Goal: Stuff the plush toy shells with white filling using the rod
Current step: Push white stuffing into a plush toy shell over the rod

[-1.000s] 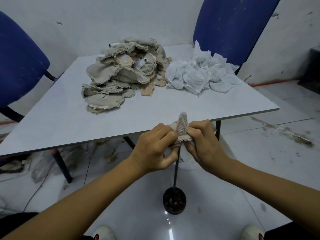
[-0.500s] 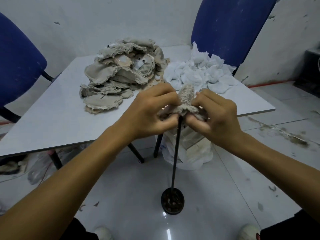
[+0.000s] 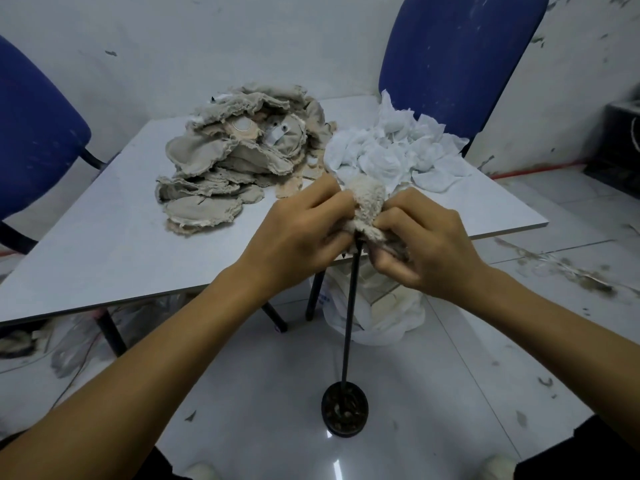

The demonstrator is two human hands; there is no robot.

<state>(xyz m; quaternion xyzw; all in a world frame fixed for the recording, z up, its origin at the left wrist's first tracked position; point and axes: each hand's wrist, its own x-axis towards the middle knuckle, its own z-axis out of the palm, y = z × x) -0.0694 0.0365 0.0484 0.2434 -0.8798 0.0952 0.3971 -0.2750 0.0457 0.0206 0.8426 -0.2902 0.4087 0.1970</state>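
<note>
A fuzzy beige plush shell (image 3: 369,202) sits over the top of a thin black rod (image 3: 349,317), which stands upright on a round black base (image 3: 344,414) on the floor. My left hand (image 3: 301,237) grips the shell's left side and my right hand (image 3: 420,244) pinches its right side, both at the shell's lower edge. The rod's tip is hidden inside the shell. A heap of flat beige shells (image 3: 239,157) lies on the white table (image 3: 104,244), with a pile of white filling (image 3: 398,150) to its right.
Blue chairs stand at the left (image 3: 34,143) and behind the table at the right (image 3: 453,60). A white plastic bag (image 3: 381,317) sits on the tiled floor under the table's near edge, behind the rod. Debris litters the floor at the right.
Both hands have risen along the rod with the shell, from the table's front edge to over the tabletop. The shell now bulges wider on the rod tip.
</note>
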